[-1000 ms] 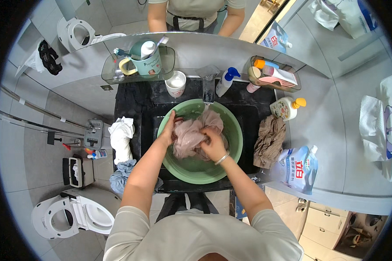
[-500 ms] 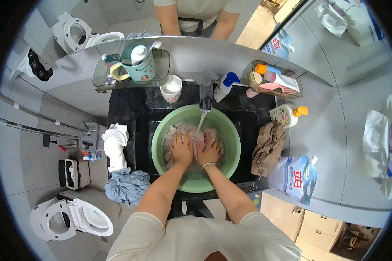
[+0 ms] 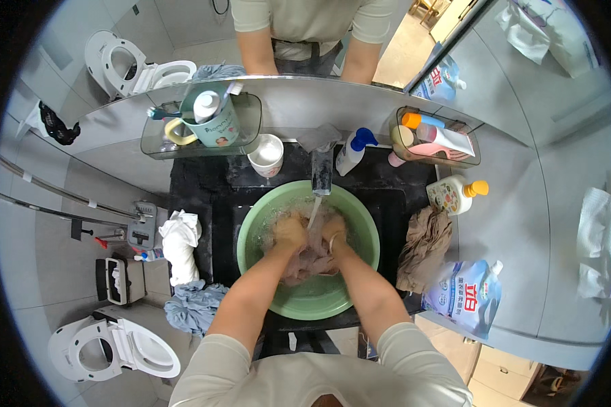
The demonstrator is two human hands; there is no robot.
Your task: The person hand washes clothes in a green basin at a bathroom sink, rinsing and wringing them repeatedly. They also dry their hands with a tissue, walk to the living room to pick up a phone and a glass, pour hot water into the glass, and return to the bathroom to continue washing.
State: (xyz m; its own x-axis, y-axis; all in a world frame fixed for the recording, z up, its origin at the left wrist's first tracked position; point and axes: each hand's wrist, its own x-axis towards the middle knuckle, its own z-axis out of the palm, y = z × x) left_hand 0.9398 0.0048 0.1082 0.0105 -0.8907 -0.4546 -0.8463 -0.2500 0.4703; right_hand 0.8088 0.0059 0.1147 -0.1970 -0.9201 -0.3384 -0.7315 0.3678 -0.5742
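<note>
A green basin (image 3: 375,251) stands in the black sink, holding water and a soaked pale pink cloth (image 3: 309,263). My left hand (image 3: 290,230) is down in the water on the basin's far left side, curled closed around part of the cloth. Opposite it, my right hand (image 3: 332,230) is also closed on the cloth, its fingertips partly hidden by water and foam. Between my wrists the cloth bunches toward the near side. From the faucet (image 3: 322,173), a stream runs into the basin between my hands.
Left of the basin lie a white cloth (image 3: 179,247) and a blue garment (image 3: 195,306). On the right are a brown cloth (image 3: 424,249), a yellow-capped bottle (image 3: 451,195) and a blue-white detergent pouch (image 3: 463,298). Behind stand a white cup (image 3: 266,156) and a blue-topped pump bottle (image 3: 353,152).
My hands have gone from lying spread on the cloth to curling closed around it. The cloth has shifted toward the near side of the basin. The whole view has tilted slightly.
</note>
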